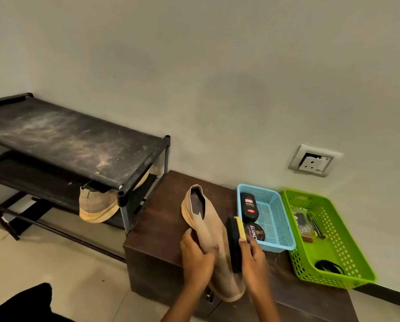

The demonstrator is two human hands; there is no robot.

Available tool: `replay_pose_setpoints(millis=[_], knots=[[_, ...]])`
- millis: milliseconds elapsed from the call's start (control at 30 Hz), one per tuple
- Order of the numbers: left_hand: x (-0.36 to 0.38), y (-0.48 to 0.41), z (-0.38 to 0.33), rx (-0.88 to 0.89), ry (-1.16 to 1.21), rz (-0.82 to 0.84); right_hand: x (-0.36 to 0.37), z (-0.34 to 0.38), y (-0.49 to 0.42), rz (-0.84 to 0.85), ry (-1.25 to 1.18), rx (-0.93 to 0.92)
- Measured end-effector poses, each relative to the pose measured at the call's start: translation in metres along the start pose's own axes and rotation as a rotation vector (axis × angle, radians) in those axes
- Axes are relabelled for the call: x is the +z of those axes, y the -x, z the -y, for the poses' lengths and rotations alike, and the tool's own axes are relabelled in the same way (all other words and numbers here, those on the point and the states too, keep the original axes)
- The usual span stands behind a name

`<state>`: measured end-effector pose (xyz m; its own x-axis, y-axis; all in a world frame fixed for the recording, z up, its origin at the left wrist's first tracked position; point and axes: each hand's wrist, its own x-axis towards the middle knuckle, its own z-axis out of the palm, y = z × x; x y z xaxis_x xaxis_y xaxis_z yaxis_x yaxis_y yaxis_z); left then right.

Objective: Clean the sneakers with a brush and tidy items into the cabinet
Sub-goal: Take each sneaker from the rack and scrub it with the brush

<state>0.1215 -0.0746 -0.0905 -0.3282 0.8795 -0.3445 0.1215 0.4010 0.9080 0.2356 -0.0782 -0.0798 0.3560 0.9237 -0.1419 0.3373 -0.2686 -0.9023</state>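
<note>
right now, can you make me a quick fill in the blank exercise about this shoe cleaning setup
1. The left hand grips the beige ____.
2. The right hand holds a brush with a ____ back.
3. The polish tin lies in the ____ basket.

Missing words: sneaker; yellow; blue.

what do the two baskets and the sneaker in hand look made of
Blue basket and green basket: likely moulded plastic, bright with perforated walls. Sneaker: beige woven or knit fabric, matte, seemingly; its yellowish sole edge looks like rubber.
</note>
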Motion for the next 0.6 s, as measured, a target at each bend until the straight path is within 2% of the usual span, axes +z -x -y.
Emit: replay_pose_setpoints(millis=[67, 167, 233, 300, 367, 467, 600], knots=[[-0.007, -0.006, 0.003, -0.012, 0.025, 0.058, 0.001, 0.007, 0.003, -0.011, 0.006, -0.011], [-0.020, -0.012, 0.004, -0.008, -0.025, 0.126, -0.002, 0.012, 0.010, 0.059, -0.048, 0.018], [-0.031, -0.019, 0.000, 0.022, -0.155, 0.054, -0.007, 0.012, 0.019, 0.160, -0.092, 0.021], [-0.043, -0.028, -0.006, 0.063, -0.411, -0.079, -0.013, 0.009, 0.024, 0.204, -0.140, 0.000], [-0.048, -0.031, -0.012, 0.122, -0.576, -0.150, -0.020, 0.008, 0.023, 0.145, -0.209, 0.003], [-0.041, -0.030, -0.017, 0.186, -0.764, -0.128, -0.028, 0.008, 0.011, 0.059, -0.326, 0.004], [-0.019, -0.036, -0.020, 0.216, -0.868, -0.145, -0.029, 0.003, 0.002, 0.026, -0.484, 0.043]])
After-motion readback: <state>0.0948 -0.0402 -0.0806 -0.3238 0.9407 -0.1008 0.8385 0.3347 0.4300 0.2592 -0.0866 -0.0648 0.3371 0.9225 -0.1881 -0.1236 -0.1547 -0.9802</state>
